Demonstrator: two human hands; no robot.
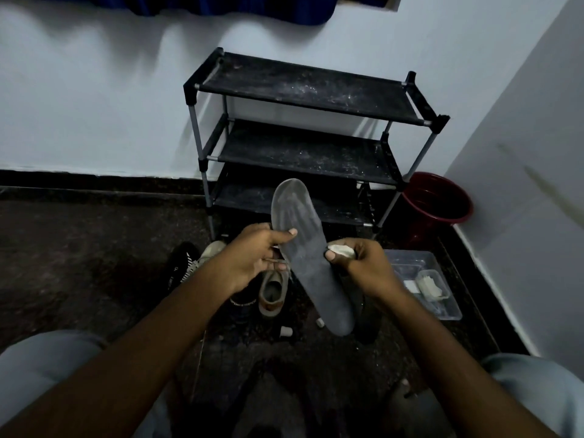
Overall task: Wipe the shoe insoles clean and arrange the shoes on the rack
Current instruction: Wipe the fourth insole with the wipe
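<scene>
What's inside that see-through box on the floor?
In the clear box sits a smaller tub holding white pieces, maybe wipes. The right hand and wrist hide its left edge.

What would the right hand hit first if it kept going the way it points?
The insole. The right hand, pinching a white wipe, points left at its edge, and the thumb seems to touch it. Beyond it is the left hand, gripping the insole, though depth is unclear.

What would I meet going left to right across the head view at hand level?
black striped shoe → left hand → insole → right hand, pinching a white wipe → clear plastic box
</scene>
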